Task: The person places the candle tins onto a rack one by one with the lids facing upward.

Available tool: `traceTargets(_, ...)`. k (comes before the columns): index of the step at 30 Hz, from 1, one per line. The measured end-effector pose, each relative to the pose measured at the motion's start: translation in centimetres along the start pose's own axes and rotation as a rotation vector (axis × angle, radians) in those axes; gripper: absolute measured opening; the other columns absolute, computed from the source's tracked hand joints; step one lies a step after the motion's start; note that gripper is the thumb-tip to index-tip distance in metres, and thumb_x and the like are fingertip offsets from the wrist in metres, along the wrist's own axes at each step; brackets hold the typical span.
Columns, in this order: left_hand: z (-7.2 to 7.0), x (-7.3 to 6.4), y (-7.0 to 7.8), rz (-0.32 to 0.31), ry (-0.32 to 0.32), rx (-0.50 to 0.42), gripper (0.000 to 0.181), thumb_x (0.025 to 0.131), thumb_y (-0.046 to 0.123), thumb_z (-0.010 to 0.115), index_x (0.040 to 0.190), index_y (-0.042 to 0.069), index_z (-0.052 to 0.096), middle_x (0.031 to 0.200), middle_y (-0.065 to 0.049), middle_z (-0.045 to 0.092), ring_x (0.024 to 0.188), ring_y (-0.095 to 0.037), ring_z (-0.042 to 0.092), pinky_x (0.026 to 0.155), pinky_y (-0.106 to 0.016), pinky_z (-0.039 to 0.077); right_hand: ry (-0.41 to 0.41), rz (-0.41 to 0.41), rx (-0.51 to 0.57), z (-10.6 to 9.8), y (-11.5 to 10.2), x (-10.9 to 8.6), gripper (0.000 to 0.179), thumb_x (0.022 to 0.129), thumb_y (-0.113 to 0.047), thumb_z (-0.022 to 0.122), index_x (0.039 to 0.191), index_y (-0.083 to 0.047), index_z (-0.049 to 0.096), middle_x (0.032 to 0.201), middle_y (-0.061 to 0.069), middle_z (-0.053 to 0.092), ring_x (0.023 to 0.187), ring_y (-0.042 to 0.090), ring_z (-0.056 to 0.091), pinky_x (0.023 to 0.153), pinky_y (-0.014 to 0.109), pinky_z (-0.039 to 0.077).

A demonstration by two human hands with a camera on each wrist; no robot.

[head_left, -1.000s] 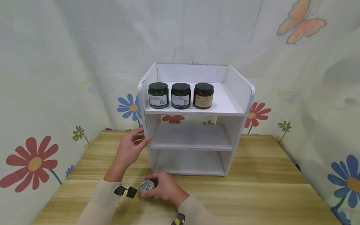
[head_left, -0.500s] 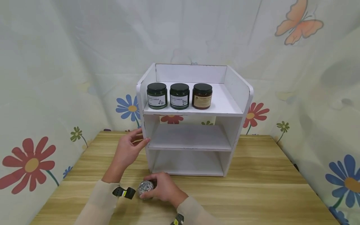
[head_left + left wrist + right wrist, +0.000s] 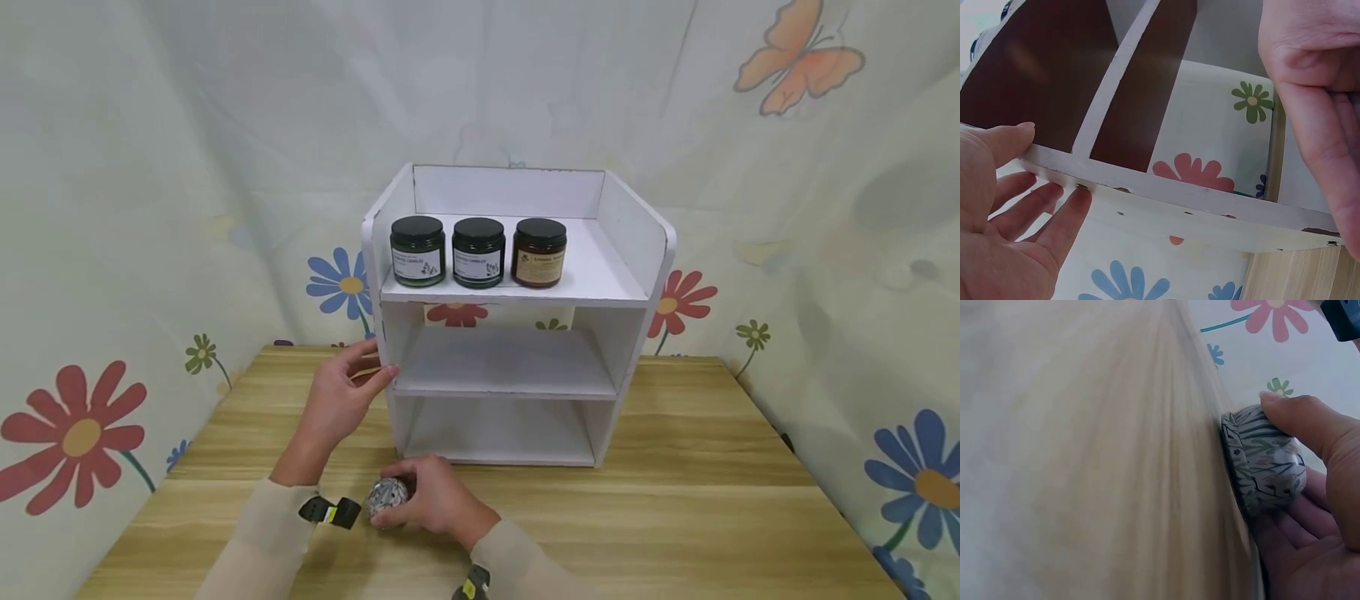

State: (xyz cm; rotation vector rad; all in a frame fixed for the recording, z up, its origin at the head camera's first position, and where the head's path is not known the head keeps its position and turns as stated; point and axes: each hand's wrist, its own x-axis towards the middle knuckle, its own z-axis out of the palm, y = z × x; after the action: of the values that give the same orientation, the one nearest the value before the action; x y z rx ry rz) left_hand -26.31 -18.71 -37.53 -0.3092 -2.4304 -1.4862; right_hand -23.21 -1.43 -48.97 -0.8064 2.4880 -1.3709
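Note:
A small round tin (image 3: pixel 386 497) with a grey and white leaf pattern sits on the table in front of the shelf's left corner. My right hand (image 3: pixel 438 500) holds it, and the right wrist view shows the thumb on one side of the tin (image 3: pixel 1266 461) and the fingers on the other. My left hand (image 3: pixel 335 402) grips the left side panel of a white shelf unit (image 3: pixel 506 364). In the left wrist view, the left thumb lies over the panel's front edge (image 3: pixel 1166 187) while the fingers press its outer face.
Along the top shelf's front stand two dark green candle jars (image 3: pixel 417 252), (image 3: pixel 478 253) and an amber jar (image 3: pixel 538 253), all with black lids. The shelf unit stands on a wood-grain table (image 3: pixel 697 500). A flower-printed curtain (image 3: pixel 187 150) surrounds the table at the back and sides.

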Motion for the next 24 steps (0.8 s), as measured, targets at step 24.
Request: traceTargets(24,0.02,-0.08,0.4,-0.021,-0.003,-0.006,0.057,0.098,0.031,0.071,0.149,0.016,0.054,0.147,-0.012,0.057,0.131,-0.037,0.06,0.105,-0.045,0.053,0.016,-0.073,-0.072,0.22,0.31,-0.18,0.07,0.064,-0.029,0.099,0.125,-0.01,0.071,0.116,-0.004,0.074,0.102,-0.002,0.062,0.094,0.016,0.051)
